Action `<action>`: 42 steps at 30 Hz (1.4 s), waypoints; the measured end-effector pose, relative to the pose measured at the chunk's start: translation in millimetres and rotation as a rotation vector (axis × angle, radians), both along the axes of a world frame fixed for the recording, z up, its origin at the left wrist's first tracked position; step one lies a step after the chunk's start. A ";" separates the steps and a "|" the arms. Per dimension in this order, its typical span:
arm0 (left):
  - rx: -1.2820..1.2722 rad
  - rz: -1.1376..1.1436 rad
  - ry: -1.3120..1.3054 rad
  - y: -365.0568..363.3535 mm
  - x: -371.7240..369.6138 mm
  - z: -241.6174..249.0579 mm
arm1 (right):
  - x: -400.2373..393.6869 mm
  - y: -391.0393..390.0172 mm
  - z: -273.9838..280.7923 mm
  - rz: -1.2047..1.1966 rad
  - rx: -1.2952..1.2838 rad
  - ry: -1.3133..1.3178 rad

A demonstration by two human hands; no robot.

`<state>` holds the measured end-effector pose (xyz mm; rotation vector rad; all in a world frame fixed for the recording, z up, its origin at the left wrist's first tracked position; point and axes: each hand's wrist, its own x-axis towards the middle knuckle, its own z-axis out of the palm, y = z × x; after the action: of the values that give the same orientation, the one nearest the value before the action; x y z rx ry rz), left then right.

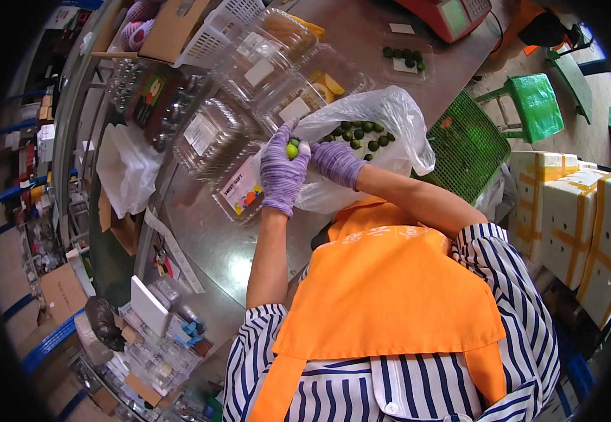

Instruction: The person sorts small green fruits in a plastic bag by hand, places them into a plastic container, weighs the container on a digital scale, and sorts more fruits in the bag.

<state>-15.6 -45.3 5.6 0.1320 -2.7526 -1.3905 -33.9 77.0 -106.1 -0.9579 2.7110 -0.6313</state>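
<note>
My left hand [284, 172], in a purple knitted glove, is closed around small green limes [292, 150] that show between thumb and fingers. Close beside it, my right hand [339, 164] wears the same kind of glove, its fingers curled together at the near edge of the bag. What the right fingers hold, if anything, is hidden. Beyond both hands lies an open clear plastic bag [398, 112] with several darker limes [372, 145] inside.
Clear clamshell boxes [210, 137] cover the metal table [207, 232] on the left, some with yellow fruit. A tray of limes [405, 62] sits by a red scale [446, 17]. Right are a green crate [466, 144], a green stool [532, 105] and foam boxes [569, 218].
</note>
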 end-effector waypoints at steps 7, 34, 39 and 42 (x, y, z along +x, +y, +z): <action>0.013 0.043 -0.028 -1.6 -0.9 13.9 | -4.9 63.8 44.9 0.028 -0.240 -0.051; 0.070 0.029 0.035 2.5 -1.2 8.0 | -16.0 60.3 34.9 -0.069 -0.097 -0.229; 0.157 -0.003 -0.008 0.9 4.1 2.1 | -14.3 86.5 49.6 -0.434 -0.645 -0.917; 0.109 -0.019 0.018 4.0 3.9 -3.5 | -11.3 92.3 44.4 -0.363 -0.543 -0.690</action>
<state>-11.7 -41.4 2.1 0.0986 -2.6710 -1.5386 -45.2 169.3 -61.7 -0.2233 2.1091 -1.4929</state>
